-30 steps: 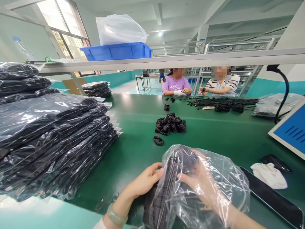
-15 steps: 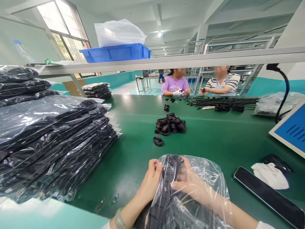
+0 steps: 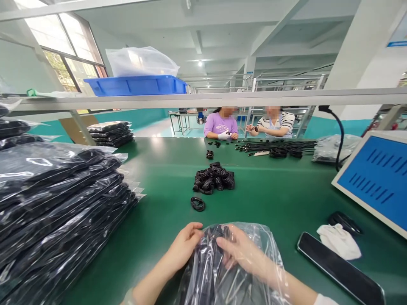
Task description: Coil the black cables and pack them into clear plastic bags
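A clear plastic bag [image 3: 254,237] with black coiled cables [image 3: 208,254] in it lies at the near edge of the green table. My left hand [image 3: 186,245] is at the bag's left upper edge, thumb and fingers bent together on the plastic. Inside the bag, my right hand [image 3: 237,248] rests on the cables with its thumb apart from its fingers; some fingertips are hidden. Beyond the bag are a single black coil [image 3: 197,204] and a heap of black coils [image 3: 214,178].
Filled bags [image 3: 63,203] are stacked at the left. At the right are a phone [image 3: 341,267], a white cloth [image 3: 339,241] and a blue-fronted box [image 3: 378,178]. A shelf [image 3: 222,99] crosses above the table. Two people sit opposite, near long black cables [image 3: 276,147].
The view has shifted, so the table items appear further left and lower. My left hand's fingers have shifted at the bag's edge; my right hand remains inside it.
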Demonstrator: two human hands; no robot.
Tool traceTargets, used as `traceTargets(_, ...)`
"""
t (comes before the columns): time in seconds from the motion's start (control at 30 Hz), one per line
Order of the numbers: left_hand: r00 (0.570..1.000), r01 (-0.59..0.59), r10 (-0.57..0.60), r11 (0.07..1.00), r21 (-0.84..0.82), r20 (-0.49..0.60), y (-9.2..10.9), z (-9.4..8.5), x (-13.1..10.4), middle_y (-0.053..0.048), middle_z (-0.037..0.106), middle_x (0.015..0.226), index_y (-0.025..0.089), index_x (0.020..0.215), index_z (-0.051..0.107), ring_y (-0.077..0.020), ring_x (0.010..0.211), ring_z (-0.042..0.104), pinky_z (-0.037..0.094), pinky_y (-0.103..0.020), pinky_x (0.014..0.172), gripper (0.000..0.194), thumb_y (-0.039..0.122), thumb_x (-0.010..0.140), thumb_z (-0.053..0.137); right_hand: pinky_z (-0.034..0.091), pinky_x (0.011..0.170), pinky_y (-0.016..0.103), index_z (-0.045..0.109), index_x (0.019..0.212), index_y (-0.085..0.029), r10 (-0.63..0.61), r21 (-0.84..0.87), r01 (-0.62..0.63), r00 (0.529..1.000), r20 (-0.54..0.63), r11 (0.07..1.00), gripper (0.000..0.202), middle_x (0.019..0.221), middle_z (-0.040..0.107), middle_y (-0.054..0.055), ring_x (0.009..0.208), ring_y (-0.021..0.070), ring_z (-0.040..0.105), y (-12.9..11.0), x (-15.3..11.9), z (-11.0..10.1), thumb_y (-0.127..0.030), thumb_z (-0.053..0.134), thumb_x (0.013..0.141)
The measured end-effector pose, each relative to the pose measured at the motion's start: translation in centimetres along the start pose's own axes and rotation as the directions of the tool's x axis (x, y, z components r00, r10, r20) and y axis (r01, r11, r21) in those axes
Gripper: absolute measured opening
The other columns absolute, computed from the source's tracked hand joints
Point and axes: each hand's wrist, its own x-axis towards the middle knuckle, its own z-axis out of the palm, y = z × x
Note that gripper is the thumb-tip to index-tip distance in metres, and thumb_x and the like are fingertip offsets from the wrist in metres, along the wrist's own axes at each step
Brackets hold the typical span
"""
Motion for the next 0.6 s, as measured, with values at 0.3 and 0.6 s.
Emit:
traceTargets(0.3, 0.997, 0.018, -0.017, 1.000, -0.001, 0.076, 0.5, -0.4, 2.2, -0.005, 0.070, 0.082, 0.016, 0.087, 0.070, -0.0240, 0.080, 0.061, 0.046, -0.033, 0.075, 0.063, 0.076, 0.076, 0.054, 0.042, 0.045, 0.022, 0.048, 0.113, -0.021, -0.043, 0.043, 0.040, 0.997, 0.072, 0.998, 0.050, 0.089, 0.067, 0.000, 0.053, 0.0110, 0.062, -0.6, 1.8, -1.3, -0.030, 0.077, 0.073)
traceTargets(0.6, 0.997, -0.067, 0.066, 0.996, 0.051, 0.030, 0.1, -0.1, 3.4, -0.005, 0.069, 0.089, 0.018, 0.092, 0.069, -0.0254, 0.092, 0.059, 0.044, -0.033, 0.085, 0.053, 0.068, 0.081, 0.055, 0.052, 0.086, 0.045, 0.046, 0.115, -0.022, -0.169, 0.275, 0.189, 0.981, -0.095, 0.943, 0.069, 0.105, 0.070, 0.007, 0.101, 0.0317, 0.068, 0.5, 2.5, 0.4, -0.050, 0.084, 0.064)
